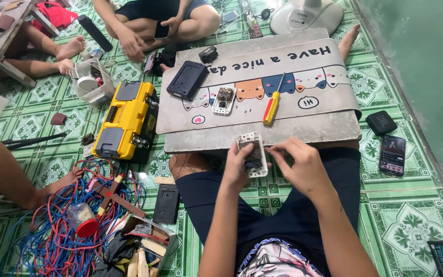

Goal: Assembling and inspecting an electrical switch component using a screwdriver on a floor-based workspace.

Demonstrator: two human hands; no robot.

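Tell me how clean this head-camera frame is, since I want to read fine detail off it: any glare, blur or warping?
Head view: even, soft light with faint shadows; mild sheen on the green wall. Wide-angle warping bends the low table edges and the floor tiles. The white switch module held by the left hand and right hand is fairly sharp, though its inner parts are too small to read.

glossy yellow plastic toolbox (127, 120), matt mat (242, 110)

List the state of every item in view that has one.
White rectangular switch module: back open, held in left hand, right hand touching it.
Yellow and red screwdriver: lying flat on the mat.
Yellow plastic toolbox: closed.
Smartphone on the floor: screen lit.
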